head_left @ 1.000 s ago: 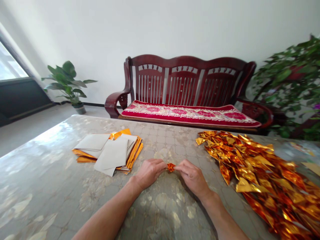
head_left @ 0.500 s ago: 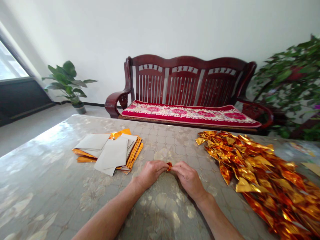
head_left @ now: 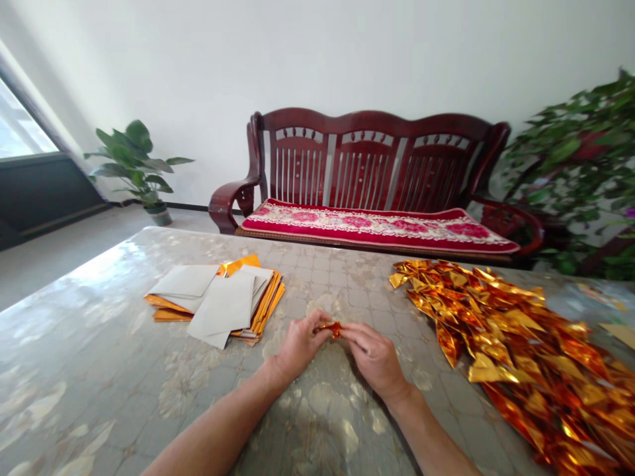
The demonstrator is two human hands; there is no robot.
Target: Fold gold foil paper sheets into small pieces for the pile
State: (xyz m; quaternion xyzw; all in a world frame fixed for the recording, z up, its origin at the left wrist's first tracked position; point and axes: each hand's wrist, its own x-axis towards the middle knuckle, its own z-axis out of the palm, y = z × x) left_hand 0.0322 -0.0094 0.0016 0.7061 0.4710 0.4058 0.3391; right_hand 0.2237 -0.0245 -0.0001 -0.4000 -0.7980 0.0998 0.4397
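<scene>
A small gold foil piece [head_left: 333, 328], pinched between the fingers of the left hand [head_left: 297, 346] and right hand [head_left: 376, 359] above the counter [head_left: 99, 370], has been drawn nearer and turned flatter than a second ago, so folding appears under way.
</scene>
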